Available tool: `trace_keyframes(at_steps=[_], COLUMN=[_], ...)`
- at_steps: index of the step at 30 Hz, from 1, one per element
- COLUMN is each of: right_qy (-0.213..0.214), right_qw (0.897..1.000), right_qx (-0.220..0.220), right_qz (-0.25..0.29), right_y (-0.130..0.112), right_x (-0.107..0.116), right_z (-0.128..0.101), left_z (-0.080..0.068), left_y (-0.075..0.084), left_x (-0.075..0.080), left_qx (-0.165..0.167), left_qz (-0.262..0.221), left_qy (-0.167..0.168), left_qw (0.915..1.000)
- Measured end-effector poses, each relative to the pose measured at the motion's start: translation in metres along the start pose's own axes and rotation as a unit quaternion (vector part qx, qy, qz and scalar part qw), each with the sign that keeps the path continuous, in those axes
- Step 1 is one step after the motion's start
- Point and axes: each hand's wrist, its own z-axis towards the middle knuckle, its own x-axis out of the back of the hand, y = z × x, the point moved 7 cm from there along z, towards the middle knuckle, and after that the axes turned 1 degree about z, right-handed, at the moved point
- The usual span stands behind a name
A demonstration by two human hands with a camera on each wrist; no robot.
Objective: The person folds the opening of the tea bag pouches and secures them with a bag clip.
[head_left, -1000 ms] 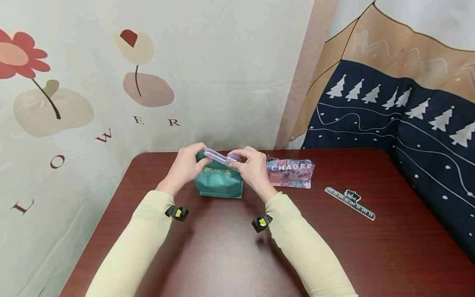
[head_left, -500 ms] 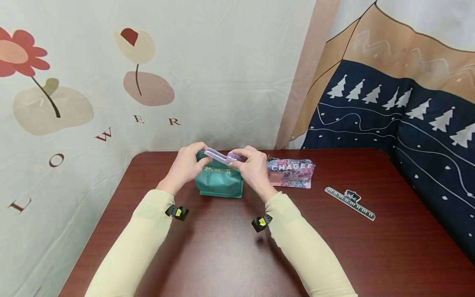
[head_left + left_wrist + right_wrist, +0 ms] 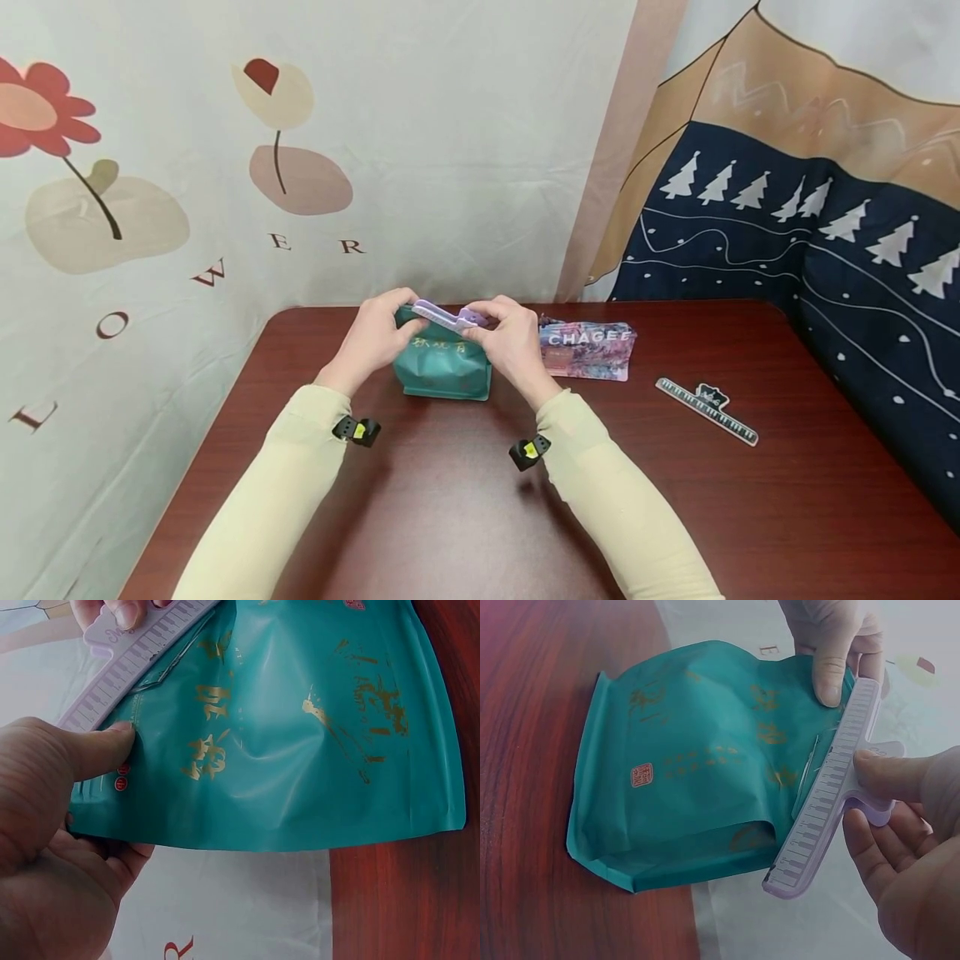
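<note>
Bare table (image 3: 450, 517) before the teal bag (image 3: 442, 371); CHAGEE pouch (image 3: 588, 350) crowds its right.

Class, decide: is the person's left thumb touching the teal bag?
Touching. The left wrist view shows the left hand with its thumb tip pressed on the teal bag just below the purple clip.

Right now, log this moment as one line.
left hand: holds teal bag top | right hand: pinches purple clip | second clip: on table

You are sitting in a homely, staged room: printed flower cloth (image 3: 225, 167) and tree-patterned cloth (image 3: 810, 217) hanging behind a dark wooden surface (image 3: 450, 517).
</note>
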Motion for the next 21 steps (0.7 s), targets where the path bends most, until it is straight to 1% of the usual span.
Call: trace_keyframes(at_steps=[4, 8, 14, 18, 21], right_qy=[-0.004, -0.015, -0.037, -0.046, -0.05], right_qw=[1.0, 1.0, 0.998, 0.998, 0.997], right_qx=[0.003, 0.003, 0.005, 0.018, 0.018], right_qz=[0.0, 0.014, 0.043, 0.049, 0.053], right_y=[-0.001, -0.002, -0.001, 0.0, 0.002], right_x=[0.0, -0.001, -0.001, 0.001, 0.003], right_z=[-0.001, -0.002, -0.003, -0.004, -0.004], left_z=[-0.002, -0.004, -0.008, -0.01, -0.012], left_y=[0.001, 0.002, 0.002, 0.004, 0.006], left_x=[0.002, 0.002, 0.003, 0.005, 0.007], left_qx=[-0.011, -0.022, -0.025, -0.028, -0.03], left_qz=[-0.004, -0.002, 0.004, 0.005, 0.005], left_qy=[0.011, 0.021, 0.029, 0.038, 0.043], left_qw=[0.9999, 0.9995, 0.9993, 0.9989, 0.9986])
